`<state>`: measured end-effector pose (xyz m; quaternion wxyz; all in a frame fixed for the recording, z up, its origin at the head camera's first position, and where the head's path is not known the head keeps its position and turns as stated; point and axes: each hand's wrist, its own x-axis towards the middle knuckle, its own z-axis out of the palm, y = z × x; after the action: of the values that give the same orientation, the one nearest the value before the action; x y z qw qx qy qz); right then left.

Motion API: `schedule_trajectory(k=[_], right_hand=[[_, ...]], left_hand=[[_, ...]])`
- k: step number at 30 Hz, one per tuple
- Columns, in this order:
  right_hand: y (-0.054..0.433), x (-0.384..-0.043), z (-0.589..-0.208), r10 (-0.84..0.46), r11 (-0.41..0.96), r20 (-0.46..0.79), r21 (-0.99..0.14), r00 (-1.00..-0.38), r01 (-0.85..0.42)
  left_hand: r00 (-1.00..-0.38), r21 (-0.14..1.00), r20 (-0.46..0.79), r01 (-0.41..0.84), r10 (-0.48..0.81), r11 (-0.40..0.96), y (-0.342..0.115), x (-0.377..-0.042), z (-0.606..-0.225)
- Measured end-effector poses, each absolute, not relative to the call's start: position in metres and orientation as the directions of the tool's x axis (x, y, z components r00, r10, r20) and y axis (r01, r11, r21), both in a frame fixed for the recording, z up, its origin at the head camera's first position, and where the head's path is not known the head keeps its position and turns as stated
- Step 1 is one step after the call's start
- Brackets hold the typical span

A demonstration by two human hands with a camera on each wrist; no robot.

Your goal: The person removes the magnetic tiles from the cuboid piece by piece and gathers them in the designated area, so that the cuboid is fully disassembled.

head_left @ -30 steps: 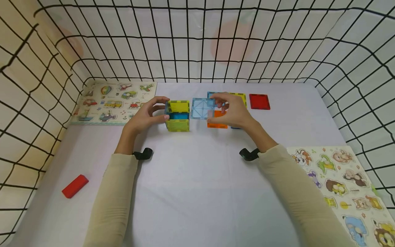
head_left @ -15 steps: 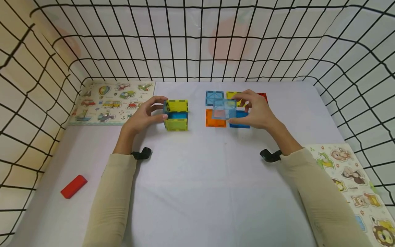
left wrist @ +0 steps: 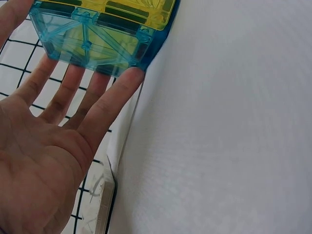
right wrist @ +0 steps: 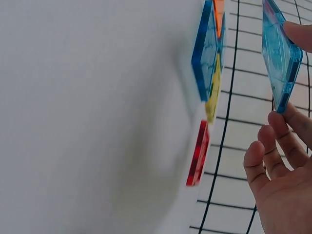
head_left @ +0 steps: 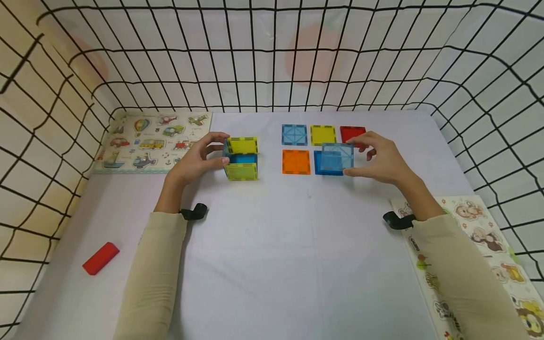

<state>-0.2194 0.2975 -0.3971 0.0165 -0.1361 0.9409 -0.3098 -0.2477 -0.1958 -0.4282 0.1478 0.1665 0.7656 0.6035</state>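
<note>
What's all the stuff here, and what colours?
table: one, white, underneath
open box: one, yellow and blue, middle
back tiles: three, light blue, yellow, red, right of box
front tiles: two, orange, dark blue, nearer
lifted tile: one, light blue, above table
vehicle board: one, multicoloured, far left
animal board: one, multicoloured, near right
block: one, red, near left
mesh: count unclear, black, three sides
backdrop: one, pale, behind mesh
sleeves: two, beige, arms
wrist cameras: two, black, wrists
hands: two, left hand gripping box, right hand holding lifted tile

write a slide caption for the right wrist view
Right hand holds a light blue tile apart from a red tile, yellow tile, dark blue tile and orange tile.
</note>
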Motion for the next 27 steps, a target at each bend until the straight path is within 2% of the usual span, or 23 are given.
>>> schedule_trajectory(k=[11, 27], right_hand=[[0.344, -0.219, -0.411, -0.215, 0.817, 0.007, -0.547, -0.977, -0.183], [0.367, -0.230, -0.415, -0.240, 0.860, -0.148, -0.491, -0.959, -0.140]], left_hand=[[-0.904, 0.965, -0.029, 0.086, 0.426, 0.247, -0.195, -0.247, -0.427], [-0.906, 0.968, -0.032, 0.076, 0.421, 0.239, -0.196, -0.247, -0.428]])
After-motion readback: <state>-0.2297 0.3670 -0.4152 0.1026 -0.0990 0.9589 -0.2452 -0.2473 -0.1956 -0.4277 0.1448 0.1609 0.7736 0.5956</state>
